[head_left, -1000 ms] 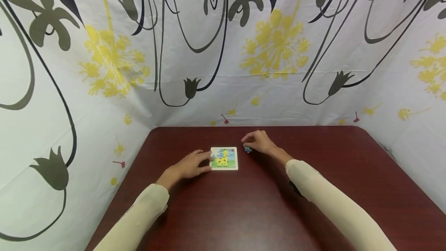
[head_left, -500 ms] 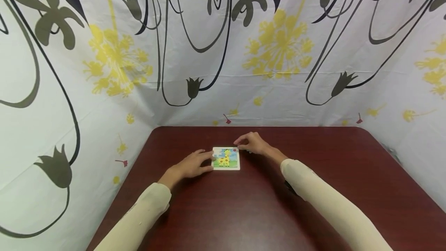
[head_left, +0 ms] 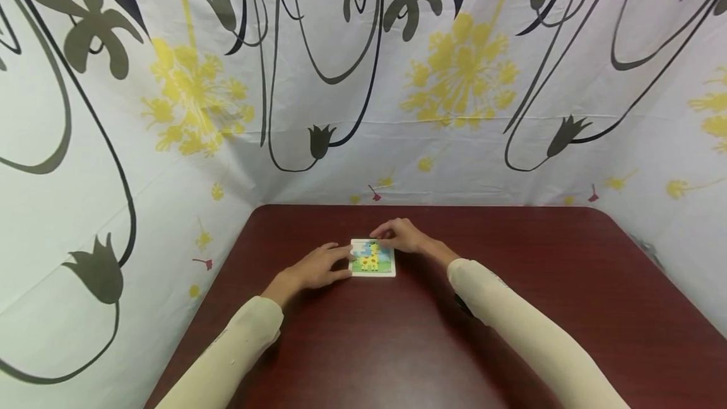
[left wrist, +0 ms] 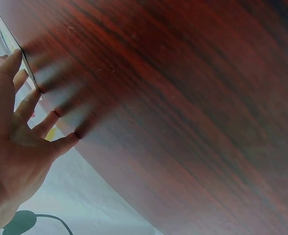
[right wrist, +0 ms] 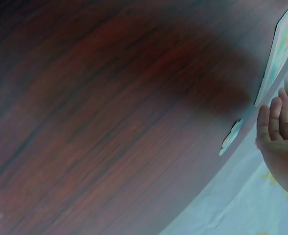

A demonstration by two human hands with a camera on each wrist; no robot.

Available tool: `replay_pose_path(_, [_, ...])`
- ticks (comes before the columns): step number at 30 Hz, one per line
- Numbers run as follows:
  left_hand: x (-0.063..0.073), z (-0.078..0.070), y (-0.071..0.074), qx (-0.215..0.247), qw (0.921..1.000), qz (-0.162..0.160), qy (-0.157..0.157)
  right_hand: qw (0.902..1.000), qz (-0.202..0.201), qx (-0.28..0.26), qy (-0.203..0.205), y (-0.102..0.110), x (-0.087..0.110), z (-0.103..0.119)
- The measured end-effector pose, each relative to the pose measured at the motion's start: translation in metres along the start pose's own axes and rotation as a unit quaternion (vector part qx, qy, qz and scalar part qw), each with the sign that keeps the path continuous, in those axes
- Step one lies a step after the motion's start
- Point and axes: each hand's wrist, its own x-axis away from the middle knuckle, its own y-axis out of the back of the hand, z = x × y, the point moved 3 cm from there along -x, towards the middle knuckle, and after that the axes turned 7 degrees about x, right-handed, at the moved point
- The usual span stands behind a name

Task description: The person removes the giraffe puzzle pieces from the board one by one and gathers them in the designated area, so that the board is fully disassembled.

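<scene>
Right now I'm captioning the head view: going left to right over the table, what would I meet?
Left sleeve → left hand → giraffe puzzle → right hand → right sleeve.

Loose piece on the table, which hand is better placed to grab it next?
Likely the right hand: the piece lies near it, while the left hand is at the left edge of the puzzle. I can't tell whether the right holds something.

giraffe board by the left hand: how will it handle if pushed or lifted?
The giraffe board looks stiff: its edge runs straight in both wrist views. Lying flat on the table, it would probably slide rather than roll or tip. Being so thin, it's likely light for its size, though its material isn't clear.
</scene>
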Motion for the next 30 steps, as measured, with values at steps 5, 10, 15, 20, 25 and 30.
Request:
replay_pose_path(5, [-0.001,0.000,-0.001,-0.001,1.0000,0.000,-0.006,0.9995,0.028,0.011,0.014,-0.006,-0.004,0.003])
replay_pose_path(10, [-0.002,0.001,-0.001,0.003,0.9999,0.002,-0.010,0.9977,0.056,0.001,0.038,-0.009,-0.007,0.005])
replay_pose_path(15, [-0.001,0.001,0.001,0.003,0.9999,0.003,-0.011,0.9953,0.088,0.006,0.041,-0.010,-0.011,0.007])
replay_pose_path(20, [-0.002,-0.001,0.002,0.008,0.9999,0.001,-0.013,0.9935,0.108,0.016,0.031,-0.009,-0.014,0.008])
replay_pose_path(25, [-0.001,0.000,0.002,0.004,0.9999,0.002,-0.012,0.9926,0.116,0.019,0.030,-0.010,-0.015,0.008])
replay_pose_path(30, [-0.001,0.001,0.001,0.006,0.9999,0.001,-0.016,0.9922,0.123,0.014,0.010,-0.013,-0.017,0.007])
